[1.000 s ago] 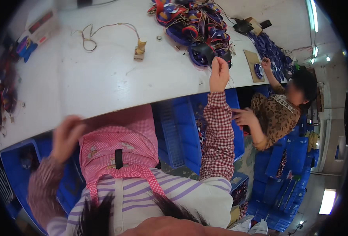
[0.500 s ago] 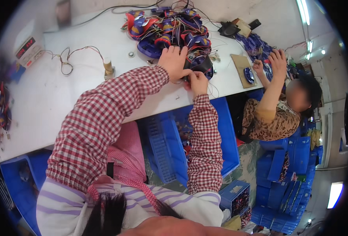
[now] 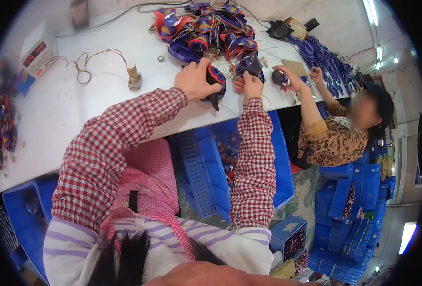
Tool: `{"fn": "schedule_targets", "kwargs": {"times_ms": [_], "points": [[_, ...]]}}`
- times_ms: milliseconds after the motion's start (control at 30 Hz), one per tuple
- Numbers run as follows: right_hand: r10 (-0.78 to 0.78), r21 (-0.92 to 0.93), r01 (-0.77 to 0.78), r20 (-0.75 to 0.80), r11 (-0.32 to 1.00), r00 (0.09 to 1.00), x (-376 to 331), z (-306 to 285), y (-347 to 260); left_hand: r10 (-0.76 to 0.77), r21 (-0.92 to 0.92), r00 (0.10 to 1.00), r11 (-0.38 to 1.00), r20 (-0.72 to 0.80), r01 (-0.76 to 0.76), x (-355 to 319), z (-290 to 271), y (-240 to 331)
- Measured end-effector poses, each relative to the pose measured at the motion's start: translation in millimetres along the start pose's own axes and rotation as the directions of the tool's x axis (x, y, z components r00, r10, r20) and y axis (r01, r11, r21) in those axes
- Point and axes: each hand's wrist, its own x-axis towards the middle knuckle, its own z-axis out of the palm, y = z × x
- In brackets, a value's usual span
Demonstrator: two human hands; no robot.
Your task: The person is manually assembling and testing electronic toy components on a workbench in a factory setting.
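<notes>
Lying toward the desk's (image 3: 92, 114) left end is a red-and-purple heap (image 3: 2, 124), near a white box with a red display (image 3: 35, 56). Farther right stands a tan cylinder (image 3: 133, 71). Near the front edge, the left hand (image 3: 192, 82) has its fingers closed around a purple-and-red part (image 3: 216, 75). Just beside, the right hand (image 3: 253, 87) curls its fingers against a dark part (image 3: 252, 66); whether they grip, I cannot tell. Rightward, a co-worker's hand (image 3: 294, 82) holds another piece (image 3: 281, 78).

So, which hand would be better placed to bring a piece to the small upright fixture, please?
Probably the left hand: it holds a purple-and-red piece and is nearer the fixture, while the right hand is farther off, at the pile's edge.
</notes>
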Motion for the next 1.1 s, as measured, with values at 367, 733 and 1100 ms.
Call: {"fn": "schedule_targets", "kwargs": {"times_ms": [367, 733, 1100], "points": [[-0.591, -0.584, 0.637, 0.306, 0.503, 0.747, -63.1, 13.6, 44.6, -0.124, -0.476, 0.979, 0.859, 0.162, 0.187, -72.7, -48.6, -53.7], [0.162, -0.371, 0.23, 0.772, 0.9, 0.614, -95.7, 6.2, -16.9, -0.077, -0.823, 0.98, 0.533, 0.184, 0.197, -177.1, -136.1, -110.0], [-0.014, 0.019, -0.008, 0.899, 1.0, 0.439, -133.3, 36.1, -38.4, 0.089, 0.02, 0.995, 0.996, -0.051, -0.088, -255.8, -249.7, -202.5]]}}
